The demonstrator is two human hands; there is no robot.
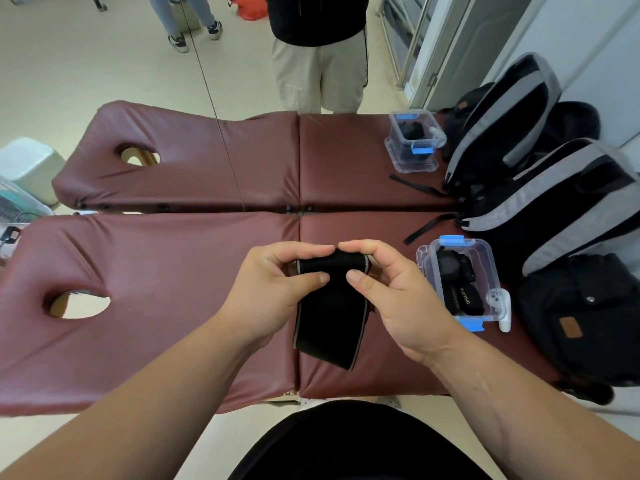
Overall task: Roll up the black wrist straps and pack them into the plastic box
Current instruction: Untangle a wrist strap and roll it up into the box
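A black wrist strap (pixel 330 317) with grey edges hangs over the maroon massage table (pixel 156 341). Its top end is rolled over between my two hands, and its free end trails toward me. My left hand (pixel 277 275) pinches the left side of the roll with thumb and fingers. My right hand (pixel 388 289) pinches the right side the same way. To the right stands an open clear plastic box (pixel 424 261) with blue latches. Inside it lie rolled black straps (pixel 462 296), one with yellow lettering.
Grey and black backpacks (pixel 561 209) crowd the right end of the table. A black bag (pixel 585 317) sits beside the box, with a white object (pixel 502 306) next to it. A mirror behind reflects the table, a second box (pixel 414 143) and a standing person (pixel 318 53).
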